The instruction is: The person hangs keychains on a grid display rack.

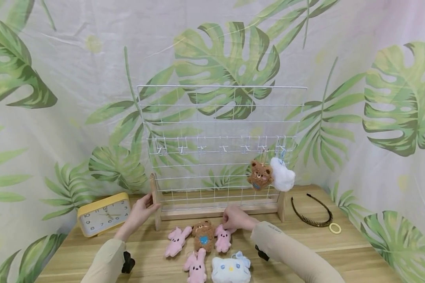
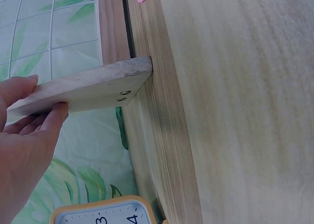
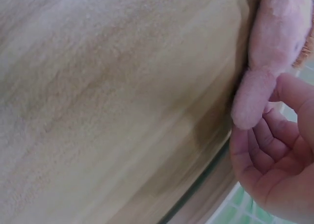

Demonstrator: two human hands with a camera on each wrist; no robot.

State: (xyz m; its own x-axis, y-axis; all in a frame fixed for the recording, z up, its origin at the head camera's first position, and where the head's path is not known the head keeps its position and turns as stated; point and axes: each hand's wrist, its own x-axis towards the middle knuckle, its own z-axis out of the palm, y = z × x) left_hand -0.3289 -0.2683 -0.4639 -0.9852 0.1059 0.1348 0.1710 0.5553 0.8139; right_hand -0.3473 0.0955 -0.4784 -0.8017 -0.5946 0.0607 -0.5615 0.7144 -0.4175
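My left hand (image 1: 140, 212) grips the upright wooden end piece (image 2: 93, 87) of a white wire grid rack (image 1: 216, 165), thumb on one face and fingers on the other. My right hand (image 1: 238, 218) pinches the ear of a pink plush bunny (image 1: 223, 241) on the table; in the right wrist view, thumb and fingers close about that ear (image 3: 252, 99). Beside this bunny lies a brown plush bear (image 1: 203, 236) with a blue patch. Another pink bunny (image 1: 177, 241) lies left of the bear, and a third pink bunny (image 1: 197, 267) is nearer the front.
A white-and-blue plush (image 1: 231, 269) lies at the front. Several hooks (image 1: 224, 148) line the grid; a brown bear (image 1: 259, 175) and a white plush (image 1: 282, 175) hang at its right. A yellow clock (image 1: 104, 215) stands left; a dark headband (image 1: 313, 222) and yellow ring (image 1: 335, 228) lie right.
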